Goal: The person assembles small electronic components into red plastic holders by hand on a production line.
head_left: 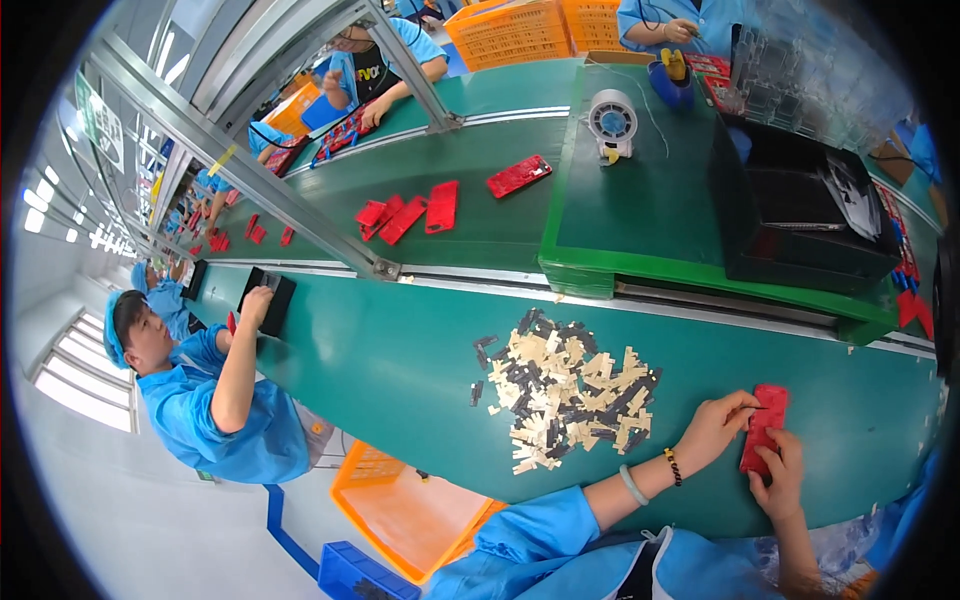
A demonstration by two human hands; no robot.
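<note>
A red phone-shaped panel [764, 420] lies on the green bench [690, 350] at the right. My right hand [779, 470] grips its near end, with thumb and fingers at the edges. At its upper left edge, my left hand [722, 424] pinches a small dark piece [757, 407], too small to make out well. To the left of my hands spreads a loose pile of small cream and black pieces [570, 390], flat and notched. A few black ones lie apart at its left side.
Across a metal rail, a conveyor belt [330, 225] carries several red panels [405, 218]. A green raised stand [590, 230] bears a small white fan [612, 125] and a black box [800, 200]. A co-worker [220, 390] works at the left, near an orange crate [420, 510].
</note>
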